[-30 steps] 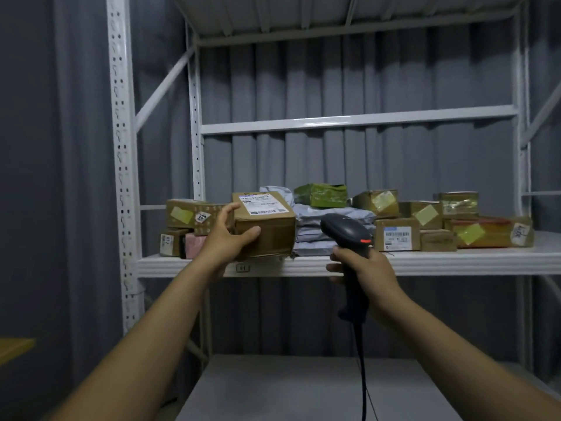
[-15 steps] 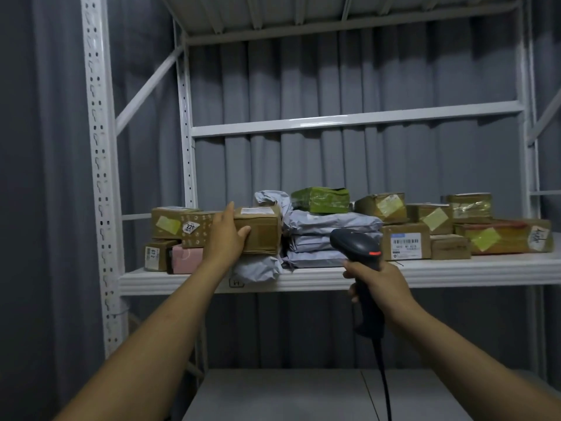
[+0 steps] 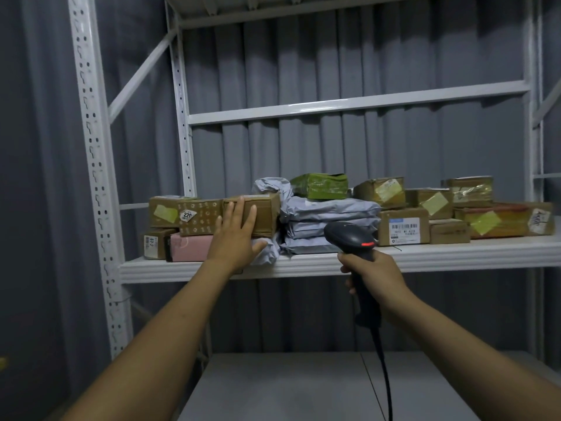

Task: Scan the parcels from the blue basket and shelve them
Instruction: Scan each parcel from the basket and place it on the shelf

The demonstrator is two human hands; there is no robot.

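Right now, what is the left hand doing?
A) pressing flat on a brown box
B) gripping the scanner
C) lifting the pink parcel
A: the left hand lies with straight fingers against the brown box on the shelf; the right hand grips the scanner.

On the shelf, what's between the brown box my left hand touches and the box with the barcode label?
A stack of grey mailing bags, with a green parcel on top; the head view shows it.
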